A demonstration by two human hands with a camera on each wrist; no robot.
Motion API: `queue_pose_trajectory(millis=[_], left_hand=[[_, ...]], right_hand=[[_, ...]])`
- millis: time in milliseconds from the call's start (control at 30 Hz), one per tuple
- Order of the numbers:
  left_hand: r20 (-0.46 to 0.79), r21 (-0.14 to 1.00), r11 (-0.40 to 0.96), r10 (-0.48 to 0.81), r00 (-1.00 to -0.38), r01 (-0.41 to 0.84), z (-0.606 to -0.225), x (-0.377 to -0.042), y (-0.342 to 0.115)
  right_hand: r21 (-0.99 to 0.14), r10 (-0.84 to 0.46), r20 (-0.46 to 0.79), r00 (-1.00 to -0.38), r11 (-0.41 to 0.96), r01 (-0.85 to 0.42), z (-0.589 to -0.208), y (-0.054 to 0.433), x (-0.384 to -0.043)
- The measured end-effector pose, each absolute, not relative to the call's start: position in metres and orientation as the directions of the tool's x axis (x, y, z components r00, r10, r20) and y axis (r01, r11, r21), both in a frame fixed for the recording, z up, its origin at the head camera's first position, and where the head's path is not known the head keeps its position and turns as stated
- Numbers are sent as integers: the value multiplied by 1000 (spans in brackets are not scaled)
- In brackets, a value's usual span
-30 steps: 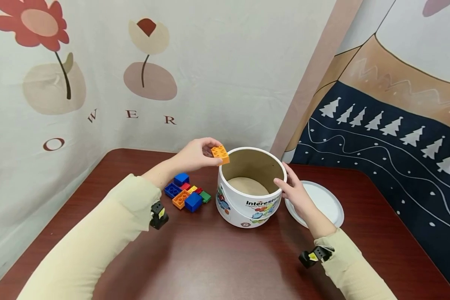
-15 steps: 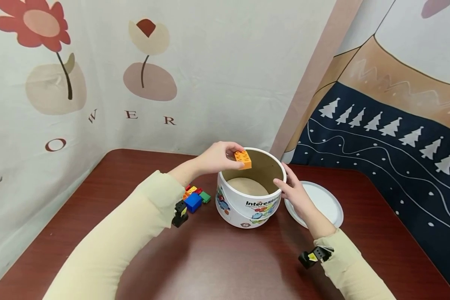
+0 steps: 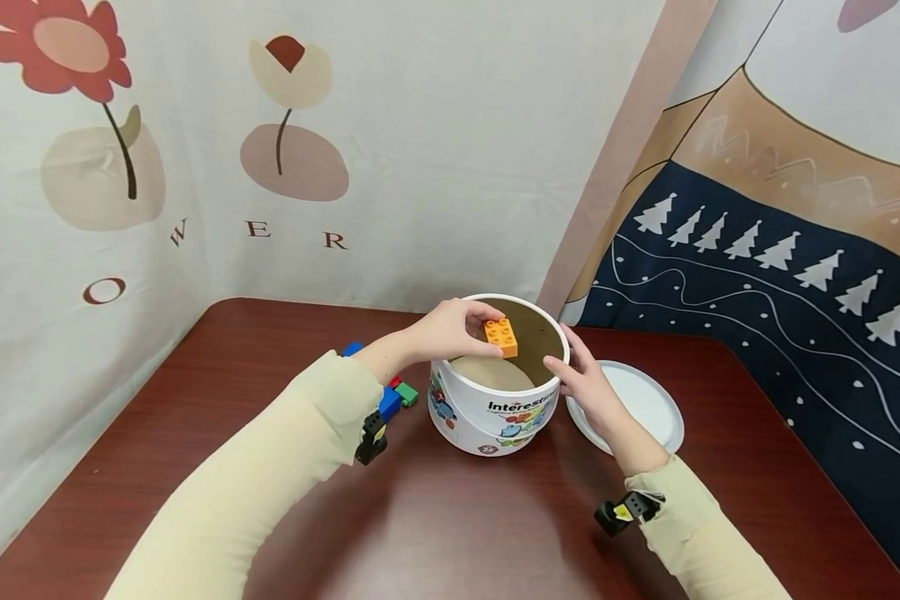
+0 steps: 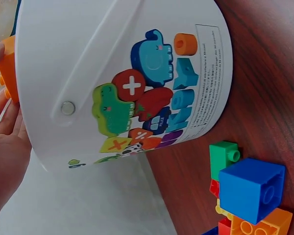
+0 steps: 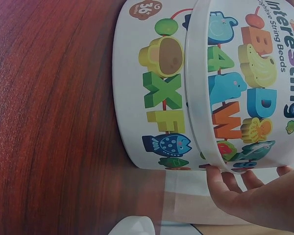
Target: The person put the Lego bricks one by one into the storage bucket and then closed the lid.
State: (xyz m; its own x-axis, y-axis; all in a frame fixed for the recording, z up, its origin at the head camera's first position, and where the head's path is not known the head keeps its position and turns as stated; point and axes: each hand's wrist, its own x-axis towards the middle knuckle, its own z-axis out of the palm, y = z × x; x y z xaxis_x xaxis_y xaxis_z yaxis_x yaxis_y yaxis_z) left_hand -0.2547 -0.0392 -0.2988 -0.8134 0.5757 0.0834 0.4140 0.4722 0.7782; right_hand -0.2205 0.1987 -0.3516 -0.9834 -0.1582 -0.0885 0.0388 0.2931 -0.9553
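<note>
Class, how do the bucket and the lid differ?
The bucket stands tall and open; the lid lies flat on the table. The bucket carries printed pictures; the lid's visible face is plain. The right hand grips the bucket; no hand holds the lid. Both are round and whitish.

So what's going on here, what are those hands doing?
A person's left hand pinches an orange block at the open mouth of a white bucket and hasn't let go yet. The right hand holds the bucket near its rim. More blocks lie on the table to the bucket's left, and a round white lid lies to its right.
</note>
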Motion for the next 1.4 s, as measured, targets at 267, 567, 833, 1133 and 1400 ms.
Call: queue_pose_trajectory(millis=[267, 567, 833, 1133, 1400], left_hand=[[123, 777, 449, 579, -806, 441, -301, -253, -44], [201, 800, 432, 461, -864, 416, -299, -260, -79], [144, 818, 494, 320, -936, 295, -324, -261, -142], [53, 789, 588, 224, -973, 179, -360, -254, -189], [9, 768, 627, 197, -980, 133, -385, -245, -206]], right_hand=[[-957, -160, -80, -984, 288, 31, -352, 198, -220], [-958, -159, -76, -984, 286, 28, -353, 199, -221], [-958, -160, -72, -985, 285, 23, -353, 199, -222], [-960, -157, -74, -985, 279, 28, -353, 199, -224], [-960, -155, -80, -985, 278, 35, -354, 198, -223]])
